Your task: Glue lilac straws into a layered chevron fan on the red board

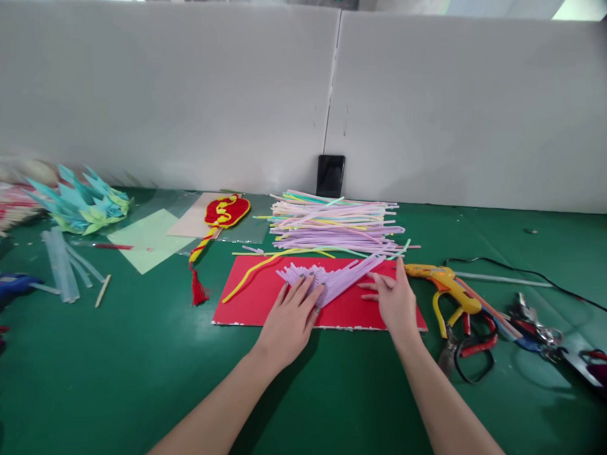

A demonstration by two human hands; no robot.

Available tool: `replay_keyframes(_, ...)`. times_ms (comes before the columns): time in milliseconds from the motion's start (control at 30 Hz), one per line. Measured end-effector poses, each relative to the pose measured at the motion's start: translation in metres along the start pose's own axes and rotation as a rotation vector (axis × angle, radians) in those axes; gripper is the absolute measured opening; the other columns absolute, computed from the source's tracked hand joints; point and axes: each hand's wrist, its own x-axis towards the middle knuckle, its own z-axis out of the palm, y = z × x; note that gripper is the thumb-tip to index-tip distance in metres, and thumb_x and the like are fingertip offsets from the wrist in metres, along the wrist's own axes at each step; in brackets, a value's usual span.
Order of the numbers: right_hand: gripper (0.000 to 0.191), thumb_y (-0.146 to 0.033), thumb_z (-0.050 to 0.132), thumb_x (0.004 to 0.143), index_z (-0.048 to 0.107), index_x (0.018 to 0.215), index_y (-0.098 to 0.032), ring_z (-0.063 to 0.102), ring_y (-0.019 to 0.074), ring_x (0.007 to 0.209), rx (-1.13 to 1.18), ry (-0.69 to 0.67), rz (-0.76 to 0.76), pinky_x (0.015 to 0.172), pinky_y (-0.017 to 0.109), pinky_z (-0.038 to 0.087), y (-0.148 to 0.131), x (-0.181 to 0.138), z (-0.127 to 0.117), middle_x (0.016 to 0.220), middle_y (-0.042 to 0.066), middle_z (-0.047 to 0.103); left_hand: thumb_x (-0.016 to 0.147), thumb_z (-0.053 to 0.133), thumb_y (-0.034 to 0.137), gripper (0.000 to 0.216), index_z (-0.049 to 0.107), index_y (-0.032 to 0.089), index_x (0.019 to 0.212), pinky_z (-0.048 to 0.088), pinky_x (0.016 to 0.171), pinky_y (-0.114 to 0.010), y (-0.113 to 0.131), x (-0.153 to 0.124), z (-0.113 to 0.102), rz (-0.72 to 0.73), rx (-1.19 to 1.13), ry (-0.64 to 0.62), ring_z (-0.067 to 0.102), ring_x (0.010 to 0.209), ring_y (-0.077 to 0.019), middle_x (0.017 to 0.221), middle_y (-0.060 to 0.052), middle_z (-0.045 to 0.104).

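A red sheet (251,299) lies flat on the green table. On it rests a fan-shaped bundle of lilac pipe cleaners (330,278). My left hand (289,321) lies flat with fingers spread, pressing on the lower left of the lilac fan. My right hand (393,301) is flat too, its fingers stretched toward the fan's right side, touching its edge. A yellow pipe cleaner (258,269) curves across the sheet's upper left. Behind the sheet sits a stack of pastel pipe cleaners (333,223).
A yellow glue gun (447,285) with black cord, scissors (467,351) and pliers (536,329) lie at the right. At the left are glue sticks (60,262), a teal paper ornament (86,202), a red tasselled ornament (223,214) and a green sheet (147,239). A white partition (179,92) backs the table.
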Motion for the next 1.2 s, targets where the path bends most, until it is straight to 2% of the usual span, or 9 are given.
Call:
replay_keyframes(67, 0.090, -0.040, 0.065, 0.072, 0.015, 0.146, -0.026, 0.062, 0.0146, 0.052, -0.019, -0.006, -0.001, 0.048, 0.029, 0.055, -0.002, -0.003, -0.001, 0.081, 0.000, 0.066, 0.095, 0.033, 0.028, 0.043, 0.036, 0.026, 0.138, 0.026, 0.110, -0.045, 0.000, 0.001, 0.000, -0.006, -0.004, -0.011, 0.027, 0.137, -0.0211, 0.150, -0.003, 0.030)
replay_keyframes(167, 0.064, -0.042, 0.063, 0.075, 0.045, 0.133, -0.023, 0.060, 0.0148, 0.052, -0.188, -0.053, -0.045, 0.051, 0.032, 0.054, -0.007, -0.008, -0.001, 0.077, 0.002, 0.063, 0.095, 0.034, 0.028, 0.043, 0.038, 0.025, 0.137, 0.027, 0.110, -0.044, -0.001, 0.001, 0.000, -0.011, -0.008, -0.015, 0.028, 0.137, -0.0214, 0.149, -0.004, 0.031)
replay_keyframes(233, 0.040, -0.042, 0.060, 0.077, 0.064, 0.112, -0.022, 0.062, 0.0173, 0.064, -0.408, -0.079, -0.195, 0.058, 0.034, 0.055, -0.008, -0.011, 0.000, 0.088, 0.007, 0.062, 0.094, 0.035, 0.028, 0.043, 0.039, 0.025, 0.136, 0.027, 0.111, -0.044, -0.002, 0.001, 0.001, -0.007, -0.015, -0.014, 0.028, 0.137, -0.0211, 0.149, -0.005, 0.032)
replay_keyframes(300, 0.030, -0.039, 0.056, 0.081, 0.070, 0.101, -0.022, 0.061, 0.0220, 0.084, -0.630, -0.125, -0.401, 0.072, 0.038, 0.053, -0.006, -0.015, 0.003, 0.103, 0.011, 0.060, 0.093, 0.037, 0.026, 0.042, 0.040, 0.024, 0.136, 0.027, 0.111, -0.043, -0.003, 0.001, 0.003, 0.000, -0.024, -0.005, 0.028, 0.137, -0.0206, 0.148, -0.005, 0.033)
replay_keyframes(400, 0.032, -0.039, 0.056, 0.082, 0.067, 0.108, -0.023, 0.052, 0.0283, 0.108, -0.855, -0.229, -0.613, 0.090, 0.047, 0.046, -0.001, -0.019, 0.007, 0.120, 0.012, 0.056, 0.092, 0.039, 0.024, 0.043, 0.040, 0.025, 0.135, 0.026, 0.112, -0.042, -0.006, 0.002, 0.005, 0.016, -0.032, 0.013, 0.027, 0.137, -0.0198, 0.148, -0.004, 0.033)
replay_keyframes(500, 0.041, -0.047, 0.059, 0.079, 0.064, 0.113, -0.024, 0.045, 0.0321, 0.118, -1.004, -0.281, -0.684, 0.093, 0.051, 0.042, 0.003, -0.023, 0.010, 0.132, 0.012, 0.049, 0.092, 0.039, 0.025, 0.043, 0.040, 0.025, 0.135, 0.026, 0.112, -0.041, -0.009, 0.004, 0.005, 0.026, -0.038, 0.010, 0.026, 0.138, -0.0197, 0.149, -0.004, 0.032)
replay_keyframes(633, 0.052, -0.054, 0.055, 0.079, 0.057, 0.123, -0.026, 0.039, 0.0329, 0.126, -1.117, -0.300, -0.654, 0.095, 0.051, 0.041, 0.004, -0.030, 0.010, 0.142, 0.012, 0.040, 0.093, 0.038, 0.026, 0.042, 0.041, 0.024, 0.135, 0.026, 0.112, -0.041, -0.010, 0.006, 0.003, 0.028, -0.051, -0.007, 0.026, 0.138, -0.0201, 0.148, -0.005, 0.033)
replay_keyframes(833, 0.063, -0.054, 0.036, 0.089, 0.028, 0.144, -0.023, 0.024, 0.0301, 0.137, -1.261, -0.355, -0.617, 0.106, 0.050, 0.028, 0.000, -0.040, 0.013, 0.152, 0.012, 0.020, 0.092, 0.039, 0.026, 0.043, 0.040, 0.024, 0.135, 0.026, 0.112, -0.042, -0.011, 0.005, 0.005, 0.039, -0.052, 0.005, 0.025, 0.138, -0.0201, 0.148, -0.005, 0.033)
replay_keyframes(1200, 0.058, -0.049, 0.036, 0.091, 0.032, 0.143, -0.023, 0.023, 0.0296, 0.138, -1.411, -0.348, -0.564, 0.109, 0.049, 0.023, 0.001, -0.047, 0.016, 0.150, 0.011, 0.026, 0.092, 0.040, 0.024, 0.043, 0.041, 0.024, 0.135, 0.028, 0.111, -0.042, -0.011, 0.004, 0.006, 0.043, -0.043, 0.017, 0.026, 0.138, -0.0199, 0.149, -0.004, 0.032)
